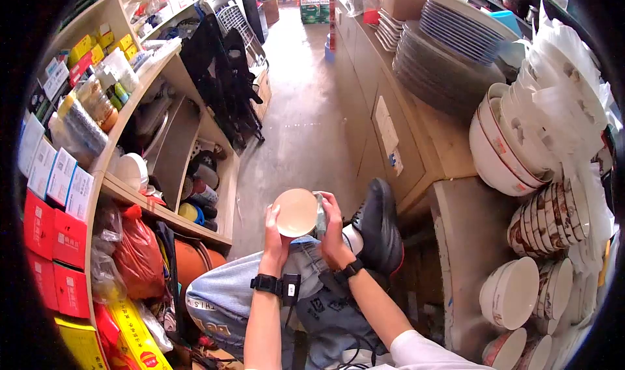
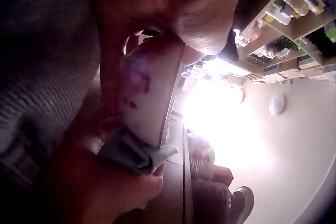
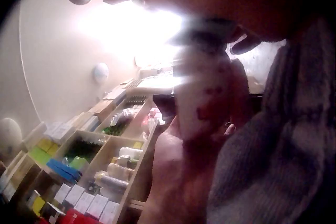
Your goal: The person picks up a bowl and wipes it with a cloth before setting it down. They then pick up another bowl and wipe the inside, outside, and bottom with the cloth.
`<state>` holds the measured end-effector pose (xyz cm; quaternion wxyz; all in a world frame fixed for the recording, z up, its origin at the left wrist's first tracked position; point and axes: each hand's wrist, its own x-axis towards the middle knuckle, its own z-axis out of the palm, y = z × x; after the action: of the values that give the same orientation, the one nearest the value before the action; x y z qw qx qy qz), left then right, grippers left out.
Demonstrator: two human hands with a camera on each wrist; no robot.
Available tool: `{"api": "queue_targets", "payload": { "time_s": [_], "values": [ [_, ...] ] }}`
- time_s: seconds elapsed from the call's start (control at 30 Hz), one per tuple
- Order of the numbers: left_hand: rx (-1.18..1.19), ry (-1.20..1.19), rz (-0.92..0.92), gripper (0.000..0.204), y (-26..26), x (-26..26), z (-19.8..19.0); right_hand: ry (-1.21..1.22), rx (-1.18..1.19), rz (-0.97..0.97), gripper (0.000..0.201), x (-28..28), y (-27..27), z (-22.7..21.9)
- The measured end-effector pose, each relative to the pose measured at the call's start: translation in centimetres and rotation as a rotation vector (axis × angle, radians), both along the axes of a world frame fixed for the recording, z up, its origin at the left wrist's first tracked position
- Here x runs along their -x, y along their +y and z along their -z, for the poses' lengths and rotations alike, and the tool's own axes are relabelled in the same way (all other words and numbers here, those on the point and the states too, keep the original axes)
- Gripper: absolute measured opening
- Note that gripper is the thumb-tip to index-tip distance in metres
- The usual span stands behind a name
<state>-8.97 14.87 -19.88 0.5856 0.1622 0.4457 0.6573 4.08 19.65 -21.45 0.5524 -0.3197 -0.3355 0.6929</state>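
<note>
- Head view has the whole scene: a person sits in a shop aisle with a small cream bowl (image 1: 296, 212) held up above their jeans-covered lap, inside facing the camera.
- The left hand (image 1: 275, 230) grips the bowl's left rim and back, fingers curled round it.
- The right hand (image 1: 331, 221) is on the bowl's right edge, holding a grey-blue cloth (image 1: 320, 215) against the rim, fingers wrapped over it.
- Only the head view shows what's around the bowl: stacked bowls (image 1: 521, 149) and plates (image 1: 449, 51) on the wooden counter (image 1: 449, 152) to its right, shelves of boxes and jars (image 1: 84, 96) to its left, a black shoe (image 1: 379, 225) just right of it.
- Left wrist view gives what the head view can't: the bowl's (image 2: 147, 95) outer side, with purplish marks on it, and the cloth (image 2: 135, 153) bunched under its lower edge, pinched by fingers (image 2: 105, 187).
- Right wrist view shows the bowl (image 3: 202, 98) edge-on with reddish marks, but it's blurry and blown out by light behind it.
- Hard to make out: both wrist shots are mostly dark skin and denim, so exact finger placement there is a guess. The pattern on the bowl isn't readable either.
</note>
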Motion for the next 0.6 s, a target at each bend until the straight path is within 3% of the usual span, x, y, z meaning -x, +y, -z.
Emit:
{"api": "queue_targets", "payload": {
  "time_s": [0.13,0.33,0.6],
  "values": [
    [0.004,0.128,0.007,0.034,0.3,-0.5,0.0,-0.004,-0.050,0.050,0.028,0.2,0.0,-0.1],
    [0.041,0.114,0.025,0.037,0.0,-1.2,-1.9,0.004,-0.083,0.027,0.037,0.1,0.3,0.3],
    [0.053,0.129,0.056,0.045,0.2,-0.4,0.0,-0.044,-0.048,0.022,0.040,0.2,0.5,1.4]
  ]
}}
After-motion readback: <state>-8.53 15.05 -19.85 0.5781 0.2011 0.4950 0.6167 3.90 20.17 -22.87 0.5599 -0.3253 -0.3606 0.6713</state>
